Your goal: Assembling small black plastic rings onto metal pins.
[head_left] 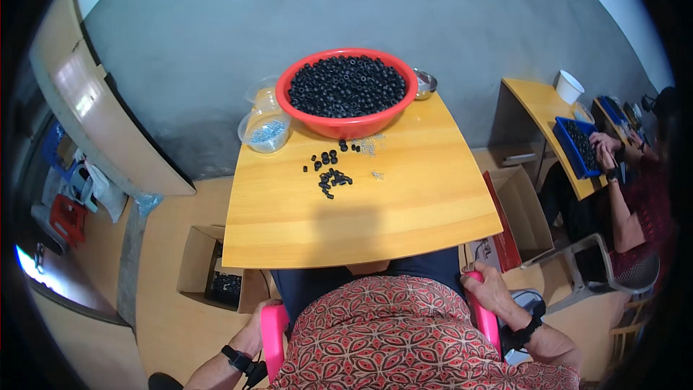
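My right hand (489, 290) is closed round the front end of a pink chair armrest (485, 325). My left hand (254, 327) is at the front of the other pink armrest (273, 339), closed against its outer side with the fingers partly hidden. On the yellow table (411, 209) before me stands a red basin (346, 128) heaped with small black ring-shaped parts (346, 87). Loose black parts (333, 177) lie scattered in front of it, beside small silvery pieces (369, 144). A clear plastic tub (267, 133) at the left holds shiny metal pieces.
A metal bowl (424, 84) sits right of the basin. Cardboard boxes (202, 260) (521, 206) stand on the floor at both sides of the table. At the right, another person's hands (605, 150) are over a blue tray (575, 146) of black parts.
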`<state>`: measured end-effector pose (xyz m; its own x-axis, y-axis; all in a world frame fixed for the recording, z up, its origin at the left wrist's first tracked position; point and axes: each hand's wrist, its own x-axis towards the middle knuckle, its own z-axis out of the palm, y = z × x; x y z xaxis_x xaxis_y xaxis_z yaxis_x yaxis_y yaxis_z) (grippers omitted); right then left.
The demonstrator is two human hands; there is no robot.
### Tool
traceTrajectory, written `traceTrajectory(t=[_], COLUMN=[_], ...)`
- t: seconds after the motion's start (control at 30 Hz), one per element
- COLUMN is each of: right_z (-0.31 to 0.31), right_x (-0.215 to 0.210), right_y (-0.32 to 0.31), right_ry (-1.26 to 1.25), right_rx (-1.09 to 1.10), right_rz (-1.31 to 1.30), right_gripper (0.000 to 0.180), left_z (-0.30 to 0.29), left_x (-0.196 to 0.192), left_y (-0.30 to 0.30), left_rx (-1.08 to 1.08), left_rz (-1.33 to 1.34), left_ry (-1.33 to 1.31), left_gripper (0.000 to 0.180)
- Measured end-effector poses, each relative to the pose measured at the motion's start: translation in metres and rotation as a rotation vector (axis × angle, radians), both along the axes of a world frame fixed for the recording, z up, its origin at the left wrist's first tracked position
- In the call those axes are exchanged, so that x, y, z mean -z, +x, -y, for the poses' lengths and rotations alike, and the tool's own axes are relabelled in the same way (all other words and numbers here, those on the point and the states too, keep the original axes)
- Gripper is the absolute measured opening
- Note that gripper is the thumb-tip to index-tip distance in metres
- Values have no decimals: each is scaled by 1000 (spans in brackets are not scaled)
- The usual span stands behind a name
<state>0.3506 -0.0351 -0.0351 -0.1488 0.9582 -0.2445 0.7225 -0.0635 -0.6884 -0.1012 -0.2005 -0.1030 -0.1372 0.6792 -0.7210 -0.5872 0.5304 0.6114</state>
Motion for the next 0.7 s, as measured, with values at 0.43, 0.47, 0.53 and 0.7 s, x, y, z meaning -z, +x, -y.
traceTrajectory(t=[0.43,0.47,0.53,0.7], right_z=[0,0,2,3], right_x=[6,5,-9,-21], right_y=[5,5,-3,-13], right_ry=[-95,-140,-179,-156], right_rx=[6,42,61,67], right_rz=[-43,-58,-75,-75], right_gripper=[31,30,28,22], left_z=[3,4,5,9], left_x=[16,18,39,45], left_y=[-2,-2,-11,-17], left_rx=[-5,35,32,98], left_rz=[27,5,86,-148], left_ry=[-86,-59,-38,-237], left_gripper=[25,27,30,38])
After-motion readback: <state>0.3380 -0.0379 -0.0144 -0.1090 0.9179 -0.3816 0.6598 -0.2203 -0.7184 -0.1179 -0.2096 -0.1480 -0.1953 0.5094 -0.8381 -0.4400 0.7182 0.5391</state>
